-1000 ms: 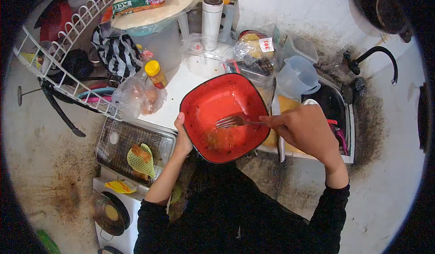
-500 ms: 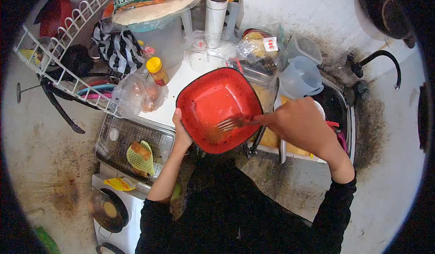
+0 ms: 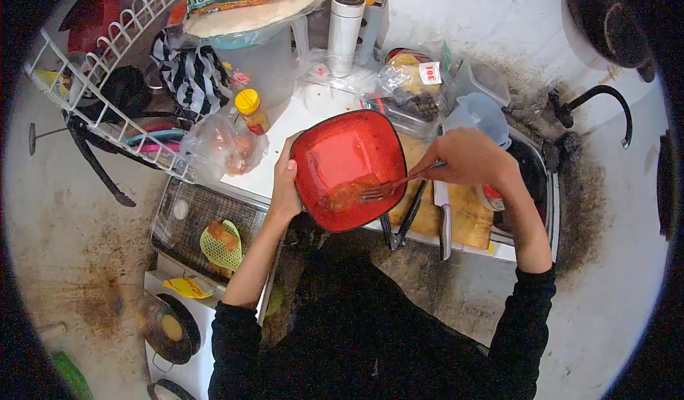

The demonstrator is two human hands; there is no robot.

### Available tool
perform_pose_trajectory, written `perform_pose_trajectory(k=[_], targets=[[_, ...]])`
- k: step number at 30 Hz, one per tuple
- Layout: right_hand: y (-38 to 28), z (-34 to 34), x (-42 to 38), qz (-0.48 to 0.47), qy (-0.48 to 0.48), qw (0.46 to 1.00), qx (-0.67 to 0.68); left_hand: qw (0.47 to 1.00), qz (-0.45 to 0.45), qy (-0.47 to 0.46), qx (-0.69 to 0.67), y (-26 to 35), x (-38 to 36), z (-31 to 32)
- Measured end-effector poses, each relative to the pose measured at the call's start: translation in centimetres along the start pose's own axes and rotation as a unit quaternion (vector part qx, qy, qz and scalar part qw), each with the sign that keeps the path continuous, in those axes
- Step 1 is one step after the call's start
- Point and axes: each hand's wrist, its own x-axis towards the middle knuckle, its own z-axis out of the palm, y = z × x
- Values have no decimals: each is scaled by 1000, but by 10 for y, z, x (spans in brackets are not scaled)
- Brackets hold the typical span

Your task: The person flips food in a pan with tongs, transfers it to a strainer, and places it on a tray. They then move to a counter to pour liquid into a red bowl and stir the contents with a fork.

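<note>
A red square bowl (image 3: 345, 154) with a dark rim is tilted towards me in the middle of the view. My left hand (image 3: 286, 190) grips its left side, the thumb over the rim. A fork (image 3: 377, 192) is pinched in my right hand (image 3: 467, 159); its tines touch the lower right inside of the bowl, beside a thin orange-brown smear of liquid. Right of the bowl, a knife (image 3: 443, 218) lies on a wooden cutting board (image 3: 472, 218), with black-handled tongs or a similar tool (image 3: 403, 222) near it.
A wire rack tray (image 3: 187, 218) holds a green strainer (image 3: 231, 250) with fried pieces. A pan (image 3: 174, 329) sits on the stove at lower left. Behind the bowl are a yellow-lidded jar (image 3: 251, 111), a white flask (image 3: 345, 36) and a clear jug (image 3: 479, 115). A faucet (image 3: 602, 97) is right.
The bowl has tilted further and shifted slightly. My left hand has moved up its side, and my right hand has moved slightly up with the fork, uncovering more of the cutting board.
</note>
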Motion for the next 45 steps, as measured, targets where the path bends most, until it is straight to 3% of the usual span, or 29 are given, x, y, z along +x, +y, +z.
perform_pose_trajectory(k=[2,4,6,8,10,11,13,20,22,26,28,31,35,37,38,40,43,45], targets=[[-3,2,3,22,-8,1000,-5,999,23,0,35,3,7,3],[-7,14,12,-33,-5,996,77,996,46,-4,71,-3,9,2],[-10,21,17,-40,6,993,109,994,-64,6,-86,-22,9,-6],[-7,31,22,-50,15,989,139,996,-59,10,-70,-24,9,-4],[-4,42,27,-108,108,966,206,997,-54,16,-53,-23,9,-5],[-1,40,26,-109,108,966,207,996,-59,18,-68,-21,10,-6],[3,31,22,-122,-22,968,219,994,-66,19,-82,-21,9,-7],[7,38,34,-139,18,962,235,983,-96,26,-158,-20,7,0],[6,33,31,-126,-56,964,228,979,-113,36,-166,-18,6,0],[5,39,34,-115,-6,959,258,979,-101,58,-170,-14,4,5],[6,40,32,-99,-62,959,260,976,-104,74,-174,-13,3,3],[2,37,29,-123,-18,955,269,979,-105,75,-158,-16,4,2],[-10,36,23,-85,43,975,202,985,-85,75,-130,-23,6,-1],[-20,23,10,-24,6,999,35,988,-79,60,-118,-25,7,-4],[-24,22,9,-23,7,999,37,990,-76,56,-102,-28,6,-4],[-28,19,6,66,52,993,-86,992,-72,51,-88,-30,5,-2],[-21,8,4,2,45,998,-34,989,-58,29,-130,-21,1,6],[-10,22,17,-25,79,997,8,978,-133,92,-133,-6,-5,22]])
